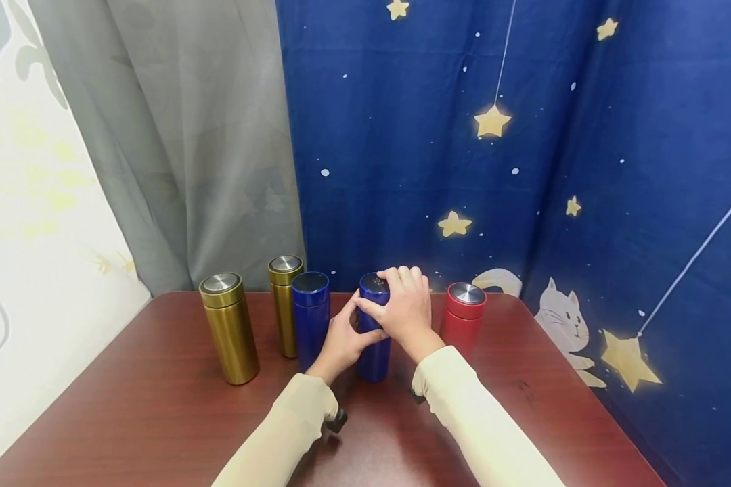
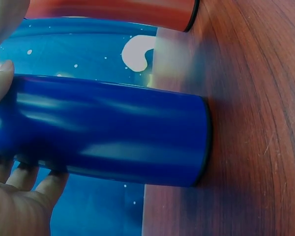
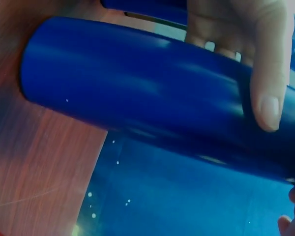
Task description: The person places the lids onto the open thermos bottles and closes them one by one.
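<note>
A blue thermos bottle (image 1: 373, 365) with a dark, glossy top stands upright between the two hands. My left hand (image 1: 344, 338) grips its upper body, thumb on the near side and fingers on the other, as the left wrist view of the blue bottle body (image 2: 128, 130) also shows. From the right, my right hand (image 1: 407, 308) holds the lid, its fingers over the far edge. The right wrist view shows the left thumb (image 3: 269, 88) lying along the bottle. Just left of the left hand is a second blue bottle (image 1: 311, 314), lid on.
Beside the right wrist stands a red bottle (image 1: 461, 316) with a silver top, partly hidden by the arm. Two gold bottles are at the left, a nearer one (image 1: 231, 331) and a farther one (image 1: 283, 304). Curtains (image 1: 402, 135) hang behind the brown table (image 1: 158, 406).
</note>
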Demonstrator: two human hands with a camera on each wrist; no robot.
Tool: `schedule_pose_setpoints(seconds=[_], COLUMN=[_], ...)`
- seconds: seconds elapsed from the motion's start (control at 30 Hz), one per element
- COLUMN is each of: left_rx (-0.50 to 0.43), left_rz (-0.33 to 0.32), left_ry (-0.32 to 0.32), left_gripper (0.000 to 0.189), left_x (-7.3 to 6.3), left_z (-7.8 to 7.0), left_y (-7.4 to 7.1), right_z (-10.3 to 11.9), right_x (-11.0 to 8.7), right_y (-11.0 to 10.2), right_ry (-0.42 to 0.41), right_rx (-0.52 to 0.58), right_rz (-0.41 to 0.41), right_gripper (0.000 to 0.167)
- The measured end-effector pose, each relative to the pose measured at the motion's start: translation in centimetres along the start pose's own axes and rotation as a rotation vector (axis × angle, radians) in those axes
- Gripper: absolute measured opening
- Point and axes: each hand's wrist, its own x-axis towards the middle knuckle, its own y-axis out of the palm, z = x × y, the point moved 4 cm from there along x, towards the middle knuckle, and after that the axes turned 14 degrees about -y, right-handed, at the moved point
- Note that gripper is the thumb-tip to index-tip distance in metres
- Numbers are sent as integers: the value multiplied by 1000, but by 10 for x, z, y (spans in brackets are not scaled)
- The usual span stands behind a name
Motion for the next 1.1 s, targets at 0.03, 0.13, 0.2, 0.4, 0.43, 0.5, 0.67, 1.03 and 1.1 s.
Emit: schedule_pose_setpoints(seconds=[0.03,0.13,0.2,0.4,0.43,0.5,0.67,1.03,1.1], left_rx=[-2,0,-1,6,8,11,6,19,24], left_rz=[4,10,14,15,15,15,11,6,6], left_ry=[-1,-6,-12,-32,-33,-29,-23,-45,-51], left_gripper=[91,90,90,90,91,91,92,92,92], left_x=[0,0,0,-1,-1,-1,-1,-1,-1], left_z=[0,0,-1,-2,-2,-3,-3,-1,-1], left_y=[0,1,1,1,1,1,1,-1,-1], right_z=[0,0,-2,-9,-10,-13,-15,2,1], right_x=[-1,-3,-4,-7,-7,-7,-8,-7,-9], right_y=[1,3,4,2,1,-1,-8,-41,-42], right_ry=[18,66,97,163,159,153,184,284,309], right_rx=[3,103,267,835,897,995,1092,900,876], right_rz=[14,51,71,93,86,60,17,-127,-182], right_gripper=[62,64,63,69,70,71,72,52,48])
